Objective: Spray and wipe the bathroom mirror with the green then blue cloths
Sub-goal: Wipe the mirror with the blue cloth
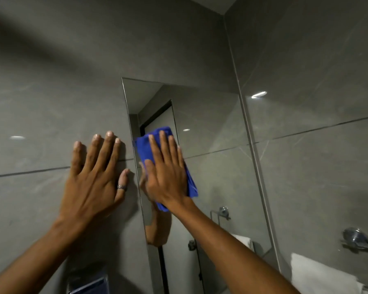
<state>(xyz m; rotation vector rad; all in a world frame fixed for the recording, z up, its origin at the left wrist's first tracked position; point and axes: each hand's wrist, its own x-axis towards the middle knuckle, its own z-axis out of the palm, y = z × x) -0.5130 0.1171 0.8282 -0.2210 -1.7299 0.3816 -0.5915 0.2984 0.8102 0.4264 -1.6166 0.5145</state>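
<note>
I am seeing the blue cloth point(145, 149) lying folded against the mirror point(210, 166) near its left edge, my right hand point(168, 177) pressing it flat with fingers spread. My left hand point(96, 177) is resting open-palmed, holding nothing, on the grey wall tile point(30, 115) just beside the mirror's left edge.
</note>
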